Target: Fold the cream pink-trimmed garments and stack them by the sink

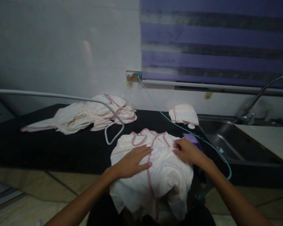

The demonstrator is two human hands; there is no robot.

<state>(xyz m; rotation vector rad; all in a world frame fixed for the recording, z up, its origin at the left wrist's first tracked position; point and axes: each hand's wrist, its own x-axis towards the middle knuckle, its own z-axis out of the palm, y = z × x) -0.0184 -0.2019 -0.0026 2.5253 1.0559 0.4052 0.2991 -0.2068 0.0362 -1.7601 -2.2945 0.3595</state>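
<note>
In front of me a white cloth garment with pink trim [165,169] is spread over the counter's front edge, its lower part hanging down toward my lap. My left hand [134,160] lies on its left side, palm down with fingers stretched out. At the upper right of the garment my right hand [185,150] has its fingers curled together, thumb toward index finger, at the fabric. A pinch of cloth seems to be in them. Just behind that hand lies a purple object [191,138], partly covered.
A pile of similar pink-trimmed garments [82,114] lies at the back left, with a bent pale rod [61,94] in front. Folded cloth [185,113] and a small white disc [191,126] sit right of centre. A teal cable [160,111] runs from the socket [134,76] past the sink [228,141].
</note>
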